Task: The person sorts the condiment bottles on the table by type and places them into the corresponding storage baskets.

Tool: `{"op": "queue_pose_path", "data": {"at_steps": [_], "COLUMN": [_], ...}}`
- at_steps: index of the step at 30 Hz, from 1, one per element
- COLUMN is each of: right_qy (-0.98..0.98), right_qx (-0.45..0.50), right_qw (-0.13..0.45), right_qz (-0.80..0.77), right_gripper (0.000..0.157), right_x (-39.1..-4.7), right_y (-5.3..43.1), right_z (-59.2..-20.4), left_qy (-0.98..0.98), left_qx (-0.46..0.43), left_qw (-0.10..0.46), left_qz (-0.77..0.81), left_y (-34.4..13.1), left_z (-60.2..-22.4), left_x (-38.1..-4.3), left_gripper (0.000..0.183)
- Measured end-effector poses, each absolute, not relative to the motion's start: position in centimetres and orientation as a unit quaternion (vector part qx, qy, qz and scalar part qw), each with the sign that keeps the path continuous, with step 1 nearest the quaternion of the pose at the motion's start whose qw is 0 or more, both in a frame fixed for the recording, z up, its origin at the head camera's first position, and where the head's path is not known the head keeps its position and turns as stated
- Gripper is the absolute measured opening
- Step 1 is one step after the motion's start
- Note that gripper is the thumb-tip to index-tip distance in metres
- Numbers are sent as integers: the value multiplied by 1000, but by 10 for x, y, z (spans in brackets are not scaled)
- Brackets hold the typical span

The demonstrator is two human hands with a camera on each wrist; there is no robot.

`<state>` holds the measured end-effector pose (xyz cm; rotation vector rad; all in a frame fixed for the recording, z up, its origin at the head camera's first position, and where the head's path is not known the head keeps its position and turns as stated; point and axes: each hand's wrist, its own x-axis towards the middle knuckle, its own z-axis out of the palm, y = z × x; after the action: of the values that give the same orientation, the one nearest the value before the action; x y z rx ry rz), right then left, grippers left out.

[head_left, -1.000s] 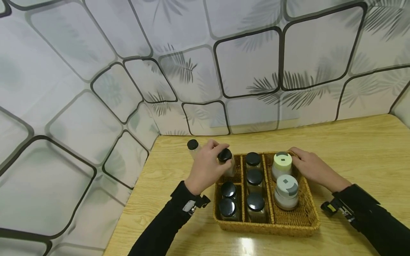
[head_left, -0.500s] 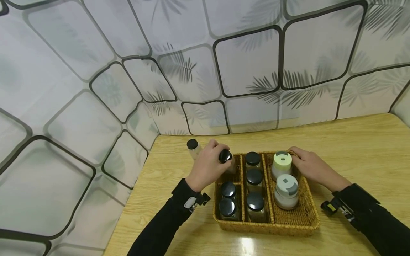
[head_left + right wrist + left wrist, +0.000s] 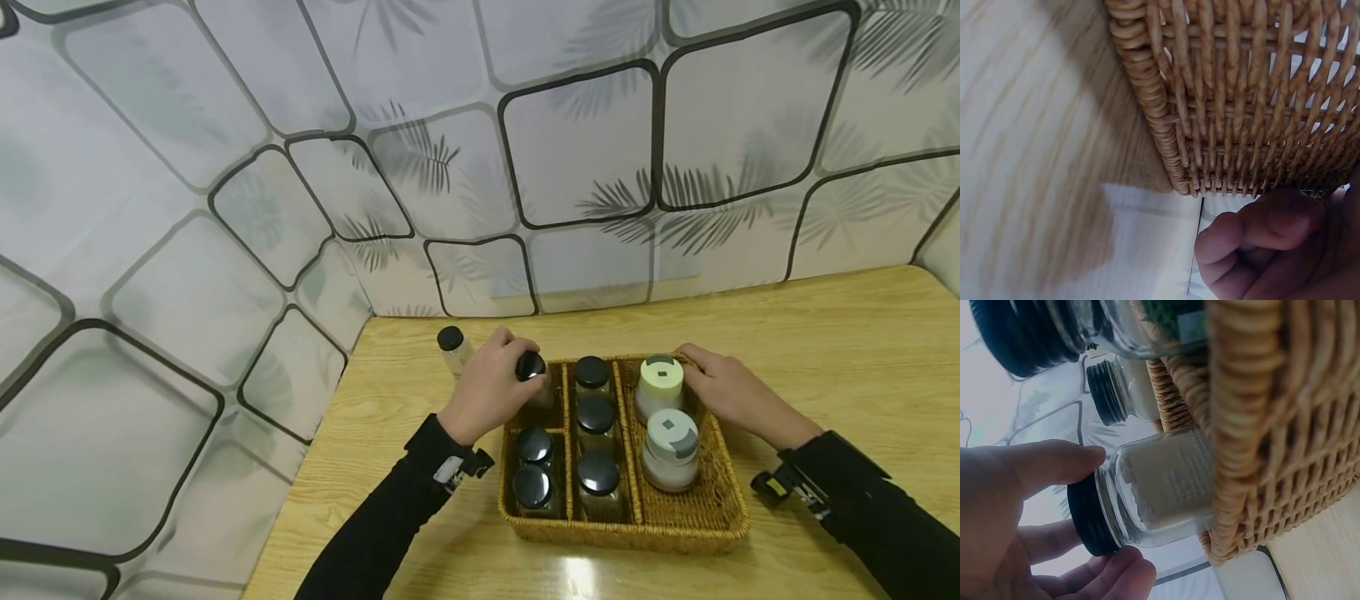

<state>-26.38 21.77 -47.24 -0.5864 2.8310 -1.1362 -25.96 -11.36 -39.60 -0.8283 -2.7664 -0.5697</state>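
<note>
My left hand (image 3: 487,387) pinches the black lid of a glass jar (image 3: 1163,478) between thumb and fingers. Pale contents fill that jar, whose lower part is within the back-left compartment of a wicker basket (image 3: 622,536). At the basket's back-right corner, my right hand (image 3: 731,393) grips the rim, fingers curled in the right wrist view. Two black-lidded jars (image 3: 534,486) occupy the front-left compartment, and several more (image 3: 597,473) line the middle one. To the right are a yellow-lidded jar (image 3: 662,379) and a white-and-grey-lidded jar (image 3: 671,450).
A small black-lidded jar (image 3: 454,348) stands outside the basket, partly behind my left hand. The basket rests on a wood-grain table (image 3: 832,350). A patterned cloth (image 3: 585,150) rises along the table's back and left.
My left hand and the held jar have lowered slightly and shifted a little right into the back-left compartment. My right hand and the basket have stayed put.
</note>
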Motion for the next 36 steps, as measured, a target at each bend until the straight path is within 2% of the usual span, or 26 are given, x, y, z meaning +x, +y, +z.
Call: {"op": "queue_pose_path", "data": {"at_steps": [10, 36], "right_qy": [912, 913], "right_qx": [-188, -178], "right_qw": [20, 28], "right_qz": [-364, -367], "right_gripper": [37, 37], "right_x": [-264, -264], "right_y": [218, 218], "right_z": [-473, -472], "left_qy": [-939, -948], "left_qx": [-279, -266], "left_qw": [85, 61], "left_qz": [-179, -167], "left_y": [-111, -110], "left_z": [-396, -406], "left_x": [-263, -267], "left_gripper": [41, 40]}}
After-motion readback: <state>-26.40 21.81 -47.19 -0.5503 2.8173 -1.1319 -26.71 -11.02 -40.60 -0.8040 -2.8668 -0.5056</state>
